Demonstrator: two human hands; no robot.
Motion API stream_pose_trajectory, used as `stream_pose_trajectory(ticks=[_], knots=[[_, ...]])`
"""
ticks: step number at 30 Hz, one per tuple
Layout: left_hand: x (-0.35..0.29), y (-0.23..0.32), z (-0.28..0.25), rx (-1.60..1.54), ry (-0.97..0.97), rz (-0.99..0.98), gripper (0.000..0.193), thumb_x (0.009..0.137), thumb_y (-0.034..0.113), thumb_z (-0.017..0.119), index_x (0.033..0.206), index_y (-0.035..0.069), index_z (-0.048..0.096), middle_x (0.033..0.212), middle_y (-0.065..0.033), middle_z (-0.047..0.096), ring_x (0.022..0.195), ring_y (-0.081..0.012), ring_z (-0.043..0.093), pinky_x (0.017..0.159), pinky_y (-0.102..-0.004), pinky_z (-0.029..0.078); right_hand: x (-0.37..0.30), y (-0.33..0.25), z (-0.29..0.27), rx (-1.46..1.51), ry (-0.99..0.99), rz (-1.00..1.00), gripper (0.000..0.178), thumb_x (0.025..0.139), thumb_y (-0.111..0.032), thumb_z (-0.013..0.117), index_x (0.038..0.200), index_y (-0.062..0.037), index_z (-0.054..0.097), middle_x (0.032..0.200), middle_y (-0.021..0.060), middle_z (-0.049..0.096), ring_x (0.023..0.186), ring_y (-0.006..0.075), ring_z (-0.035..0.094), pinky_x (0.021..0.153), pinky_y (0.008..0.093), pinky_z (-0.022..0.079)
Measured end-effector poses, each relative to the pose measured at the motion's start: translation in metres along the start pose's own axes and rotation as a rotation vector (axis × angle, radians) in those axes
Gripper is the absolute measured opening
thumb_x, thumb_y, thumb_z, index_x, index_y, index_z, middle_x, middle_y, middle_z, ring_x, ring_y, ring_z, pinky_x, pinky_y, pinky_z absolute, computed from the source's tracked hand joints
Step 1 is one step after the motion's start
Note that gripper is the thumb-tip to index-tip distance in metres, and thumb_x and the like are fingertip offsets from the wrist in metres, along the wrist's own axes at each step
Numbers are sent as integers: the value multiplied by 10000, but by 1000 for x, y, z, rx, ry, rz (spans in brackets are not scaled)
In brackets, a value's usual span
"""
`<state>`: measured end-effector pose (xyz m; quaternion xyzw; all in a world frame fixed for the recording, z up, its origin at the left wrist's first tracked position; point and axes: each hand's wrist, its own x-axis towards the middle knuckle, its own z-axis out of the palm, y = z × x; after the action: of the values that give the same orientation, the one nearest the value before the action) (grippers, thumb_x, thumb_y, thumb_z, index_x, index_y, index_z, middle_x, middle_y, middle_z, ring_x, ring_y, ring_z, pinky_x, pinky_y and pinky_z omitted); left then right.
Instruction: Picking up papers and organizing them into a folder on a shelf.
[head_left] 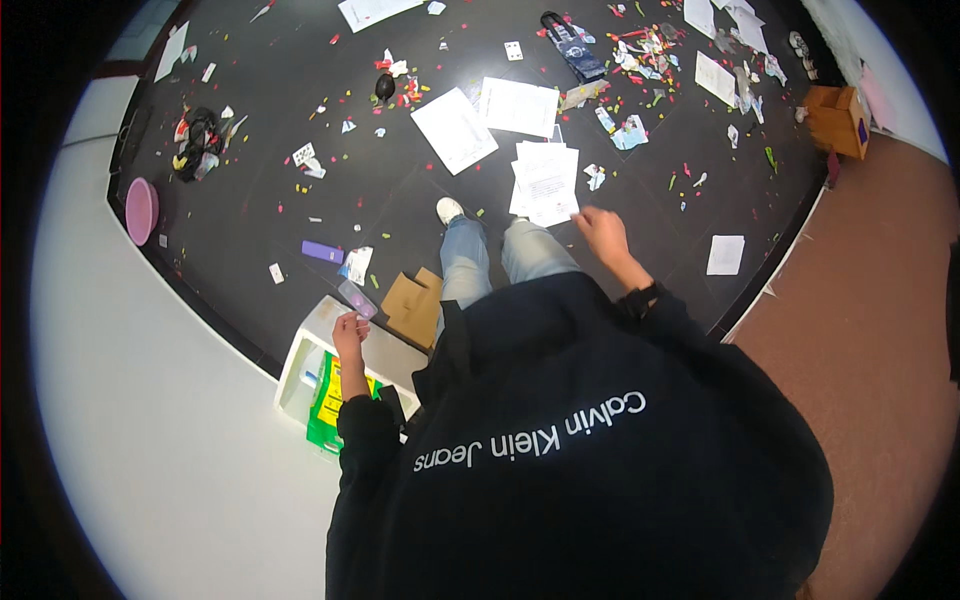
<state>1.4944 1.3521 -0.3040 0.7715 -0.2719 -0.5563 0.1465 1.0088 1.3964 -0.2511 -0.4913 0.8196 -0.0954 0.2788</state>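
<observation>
My right hand (603,235) reaches down beside my right leg, its fingers curled together at the corner of a small stack of white printed sheets (547,185). What lies between those fingertips, if anything, I cannot make out. The sheets lie in front of my right shoe and partly cover it. My left hand (350,336) hangs with its fingers loosely apart and nothing in them. It is over the edge of a white bin (297,372), close to a clear plastic container (357,299) with something purple in it.
Larger white sheets (454,130) lie ahead on the dark floor among coloured scraps. A cardboard box (413,307) stands by my left leg, a purple box (322,251) farther off. A pink basin (142,211) sits at the left wall, a wooden cabinet (838,121) at the far right.
</observation>
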Motion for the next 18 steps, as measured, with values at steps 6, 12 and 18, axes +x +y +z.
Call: stream_pose_trajectory(ticks=[6, 12, 18], knots=[[30, 27, 30, 188, -204, -76, 168, 820, 207, 470, 915, 77, 518, 707, -61, 590, 553, -116, 548, 507, -234, 415, 5, 12, 2, -52, -69, 201, 248, 772, -278, 535, 713, -49, 609, 657, 150, 584, 653, 329, 563, 592, 401, 440], [49, 76, 78, 344, -361, -4, 200, 836, 226, 456, 956, 80, 519, 709, -35, 588, 613, -113, 566, 551, -226, 419, 61, 19, -2, 77, -71, 310, 246, 766, -271, 547, 713, -40, 609, 658, 161, 580, 641, 331, 561, 586, 397, 436], [75, 134, 115, 294, -279, 2, 197, 845, 196, 435, 952, 55, 521, 717, -39, 586, 615, -110, 559, 561, -222, 419, 143, 47, 27, 131, -180, 230, 202, 752, -245, 560, 751, -49, 611, 620, 171, 562, 606, 320, 562, 585, 370, 440]])
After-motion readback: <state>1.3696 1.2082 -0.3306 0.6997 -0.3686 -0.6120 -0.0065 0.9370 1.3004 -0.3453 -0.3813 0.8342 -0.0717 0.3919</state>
